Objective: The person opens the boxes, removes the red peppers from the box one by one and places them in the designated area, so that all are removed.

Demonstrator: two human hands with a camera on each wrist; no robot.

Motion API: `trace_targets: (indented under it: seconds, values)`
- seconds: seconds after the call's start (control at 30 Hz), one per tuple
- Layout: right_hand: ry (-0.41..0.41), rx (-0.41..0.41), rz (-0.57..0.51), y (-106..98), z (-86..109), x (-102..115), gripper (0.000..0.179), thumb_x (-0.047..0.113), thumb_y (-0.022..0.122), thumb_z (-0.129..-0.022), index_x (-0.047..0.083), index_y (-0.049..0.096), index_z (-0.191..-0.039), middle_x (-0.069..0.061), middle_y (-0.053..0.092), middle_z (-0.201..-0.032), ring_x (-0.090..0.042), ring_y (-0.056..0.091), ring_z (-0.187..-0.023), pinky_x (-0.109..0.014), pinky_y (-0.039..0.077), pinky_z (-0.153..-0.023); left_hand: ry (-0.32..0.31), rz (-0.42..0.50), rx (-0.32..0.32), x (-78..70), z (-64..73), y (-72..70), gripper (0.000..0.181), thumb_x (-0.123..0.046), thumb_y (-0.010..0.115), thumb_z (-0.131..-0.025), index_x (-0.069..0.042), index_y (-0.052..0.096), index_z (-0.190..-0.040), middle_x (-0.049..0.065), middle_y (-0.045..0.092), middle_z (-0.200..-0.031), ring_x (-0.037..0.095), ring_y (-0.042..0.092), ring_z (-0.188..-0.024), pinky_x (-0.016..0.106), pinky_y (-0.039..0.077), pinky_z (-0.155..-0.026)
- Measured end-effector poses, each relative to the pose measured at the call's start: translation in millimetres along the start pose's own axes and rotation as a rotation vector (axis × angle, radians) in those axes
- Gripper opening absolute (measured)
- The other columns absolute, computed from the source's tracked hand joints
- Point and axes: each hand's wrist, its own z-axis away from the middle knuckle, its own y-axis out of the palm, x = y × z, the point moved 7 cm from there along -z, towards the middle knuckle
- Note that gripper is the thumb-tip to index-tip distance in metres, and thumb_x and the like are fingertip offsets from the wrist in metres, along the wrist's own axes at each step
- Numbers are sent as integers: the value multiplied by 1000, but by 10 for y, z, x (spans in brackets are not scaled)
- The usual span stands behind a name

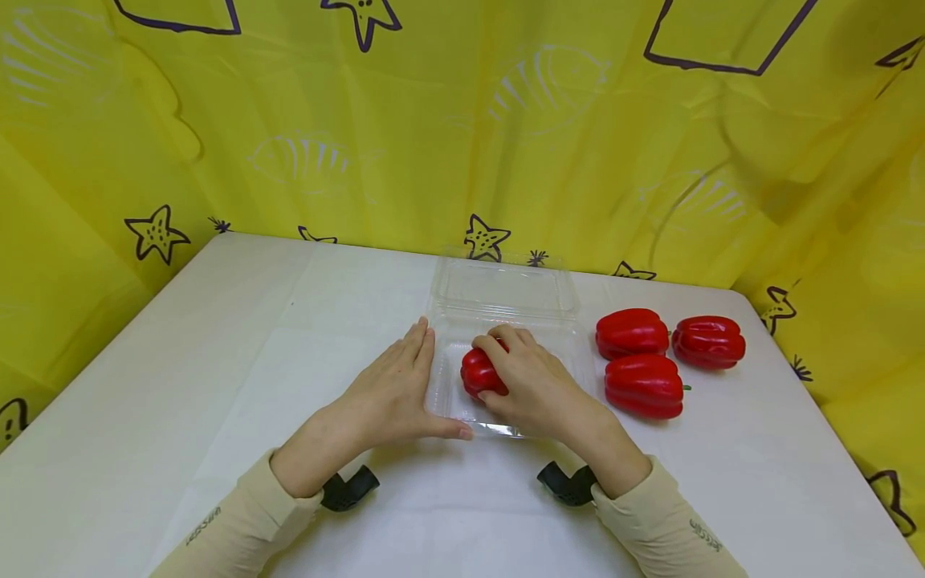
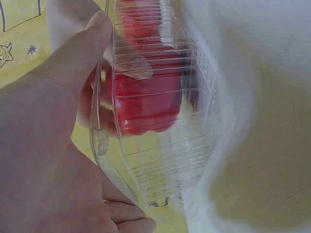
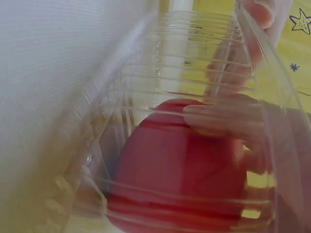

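Observation:
A clear plastic clamshell container (image 1: 499,430) lies on the white table with its lid (image 1: 506,287) folded back behind it. Inside the tray is a red bell pepper (image 1: 478,375), which my right hand (image 1: 535,384) grips from above with curled fingers and thumb. Along the container's left side my left hand (image 1: 390,393) stands with straight fingers, its thumb stretched across the front left corner. The left wrist view shows the pepper (image 2: 148,104) through the ribbed clear wall. In the right wrist view, the right thumb lies against the pepper (image 3: 170,165).
Three more red bell peppers lie right of the container: one at the back (image 1: 632,333), one in front (image 1: 645,387) and one farther right (image 1: 708,341). A yellow curtain (image 1: 426,185) hangs behind the white table (image 1: 238,321). Black wrist devices (image 1: 350,489) sit below both hands.

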Motion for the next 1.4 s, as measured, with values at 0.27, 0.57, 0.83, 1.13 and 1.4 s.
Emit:
trace_targets:
  seconds: [0.27, 0.57, 0.83, 1.13, 1.4]
  values:
    - [-18, -5, 13, -21, 1, -2, 60, 26, 79, -82, 11, 54, -134, -7, 56, -132, -28, 50, -125, -46, 56, -94, -5, 4, -2, 3, -2, 0, 134, -79, 70, -68, 6, 14, -155, 22, 6, -166, 34, 14, -154, 47, 21, -124]
    - [-18, -10, 19, -43, 11, -4, 61, 26, 81, -81, 10, 54, -133, -7, 57, -133, -28, 50, -125, -46, 55, -96, -11, 6, 6, -4, -1, -6, 134, -78, 70, -68, 6, 13, -156, 21, 6, -166, 34, 14, -154, 47, 21, -124]
    - [-4, -12, 36, -75, 10, -15, 64, 25, 79, -82, 12, 53, -139, -9, 56, -134, -29, 50, -125, -47, 52, -101, -2, -1, -10, -5, 0, -9, 135, -79, 70, -68, 7, 13, -155, 23, 8, -165, 36, 16, -153, 48, 22, -124]
    - [-13, -81, 22, -265, 74, -36, 66, 24, 84, -78, 11, 57, -137, -12, 57, -132, -30, 50, -125, -48, 54, -98, 0, -1, -4, -13, 5, -6, 136, -80, 69, -67, 7, 13, -155, 23, 7, -165, 36, 16, -153, 48, 23, -123]
    - [-32, -127, 22, -433, 151, -66, 68, 22, 86, -76, 9, 57, -136, -13, 57, -132, -32, 51, -125, -47, 58, -92, -17, 24, 12, -4, 2, -7, 137, -80, 69, -66, 5, 11, -156, 20, 4, -166, 35, 15, -154, 48, 22, -124]
